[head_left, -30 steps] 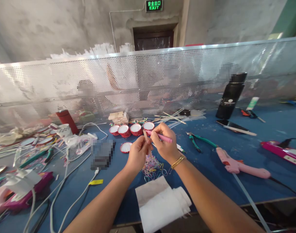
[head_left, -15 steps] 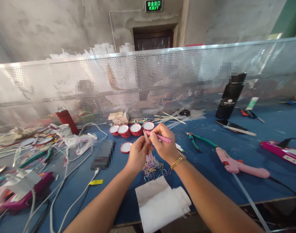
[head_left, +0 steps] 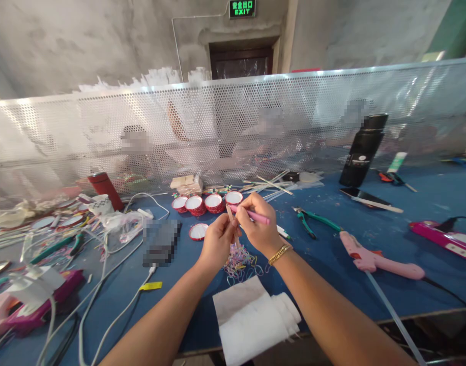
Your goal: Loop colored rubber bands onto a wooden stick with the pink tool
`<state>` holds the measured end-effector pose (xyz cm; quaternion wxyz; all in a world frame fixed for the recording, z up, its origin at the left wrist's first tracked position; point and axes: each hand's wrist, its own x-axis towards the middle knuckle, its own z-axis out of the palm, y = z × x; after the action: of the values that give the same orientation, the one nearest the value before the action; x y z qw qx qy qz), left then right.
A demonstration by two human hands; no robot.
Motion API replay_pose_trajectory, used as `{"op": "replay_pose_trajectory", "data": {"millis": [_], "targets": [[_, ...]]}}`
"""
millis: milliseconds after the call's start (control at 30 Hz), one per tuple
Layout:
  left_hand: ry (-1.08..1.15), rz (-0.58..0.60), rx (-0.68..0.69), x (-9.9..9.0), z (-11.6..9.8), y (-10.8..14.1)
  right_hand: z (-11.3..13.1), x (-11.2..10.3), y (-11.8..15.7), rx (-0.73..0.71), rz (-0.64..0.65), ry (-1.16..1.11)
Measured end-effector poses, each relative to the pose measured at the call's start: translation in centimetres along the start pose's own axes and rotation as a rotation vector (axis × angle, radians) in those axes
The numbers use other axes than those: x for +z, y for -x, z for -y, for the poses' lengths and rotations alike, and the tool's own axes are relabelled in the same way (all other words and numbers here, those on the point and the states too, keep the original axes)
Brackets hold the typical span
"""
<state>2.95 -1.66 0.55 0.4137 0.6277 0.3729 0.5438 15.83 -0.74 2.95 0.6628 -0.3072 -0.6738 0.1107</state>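
Near the middle of the table my left hand [head_left: 218, 240] is closed around a flat wooden craft stick [head_left: 229, 213], which stands roughly upright between thumb and fingers. A pink marker pen [head_left: 259, 217] lies in my right hand [head_left: 259, 226], its tip end at the upper part of the stick. Both hands touch or nearly touch each other. Just below them lies a heap of thin coloured strings [head_left: 238, 264]. Red cups with white insides [head_left: 214, 203] stand in stacks beyond my hands, and a single shallow one [head_left: 198, 232] sits beside my left hand.
White tissue [head_left: 258, 325] lies at the front edge. To the right are green-handled pliers [head_left: 320, 219], a pink glue gun [head_left: 385, 264] and a black bottle [head_left: 360, 155]. A phone [head_left: 161, 243], cables and a red bottle [head_left: 105, 189] are leftward. A perforated metal screen [head_left: 202, 127] borders the back.
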Motion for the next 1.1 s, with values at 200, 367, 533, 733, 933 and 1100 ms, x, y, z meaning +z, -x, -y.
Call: {"op": "replay_pose_trajectory", "data": {"millis": [200,367,533,733,933,1100], "targets": [[0.008,-0.004,-0.014,0.01,-0.07,0.02,0.0,0.0,0.02,-0.01,-0.011,0.006],[0.02,-0.002,-0.011,-0.01,-0.01,-0.01,-0.15,0.0,0.06,-0.001,0.003,-0.002],[0.023,-0.002,-0.008,0.01,-0.14,0.03,-0.15,-0.09,0.04,-0.007,-0.011,0.01],[0.012,-0.004,-0.013,-0.01,-0.23,0.09,-0.11,-0.08,0.0,-0.011,-0.008,0.012],[0.016,-0.003,-0.005,-0.01,-0.23,0.06,-0.2,-0.03,0.03,-0.006,0.008,-0.005],[0.006,0.0,-0.006,-0.02,-0.24,0.1,-0.1,-0.03,-0.02,-0.004,-0.011,0.01]]}}
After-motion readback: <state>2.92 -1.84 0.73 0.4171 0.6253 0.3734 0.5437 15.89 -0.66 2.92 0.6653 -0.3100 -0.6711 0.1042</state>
